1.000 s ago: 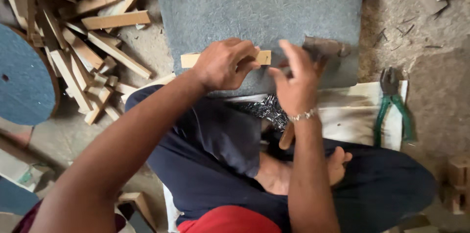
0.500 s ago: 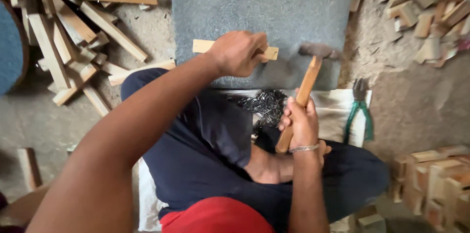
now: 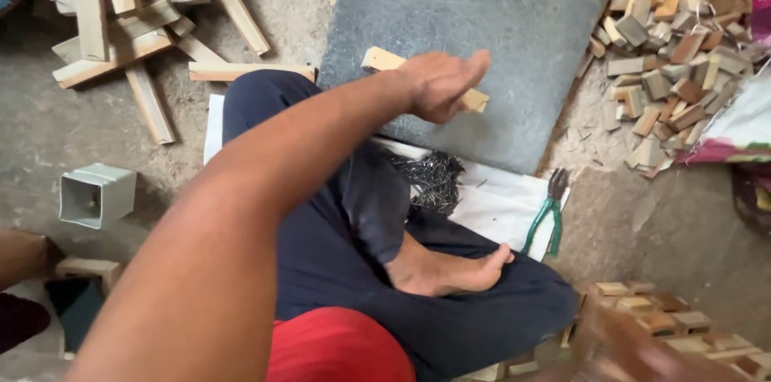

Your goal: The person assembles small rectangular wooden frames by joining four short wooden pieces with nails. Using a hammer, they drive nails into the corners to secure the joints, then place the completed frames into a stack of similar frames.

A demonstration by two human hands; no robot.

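Left hand on a wooden strip over the grey slab

The left hand (image 3: 438,83) rests on a pale wooden strip (image 3: 382,59) lying on the grey slab (image 3: 482,4), fingers (image 3: 470,69) together and stretched flat, thumb tucked beneath, pressing rather than gripping. The right hand (image 3: 634,350) is a blur at the lower edge near stacked wooden blocks (image 3: 642,302); I cannot tell its fingers' state. Green-handled pliers (image 3: 548,217) lie beside a heap of dark nails (image 3: 430,181).

Rough floor-level woodwork shop, prob. informal: bare concrete floor (image 3: 48,133) w/ sawdust, loose wood strips (image 3: 120,20) top left, heap of small offcut blocks (image 3: 675,44) at right, grey stone slab (image 3: 482,12) as work surface, pile of small nails (image 3: 434,177) on white sheet, green-handled pliers (image 3: 548,217) nearby.
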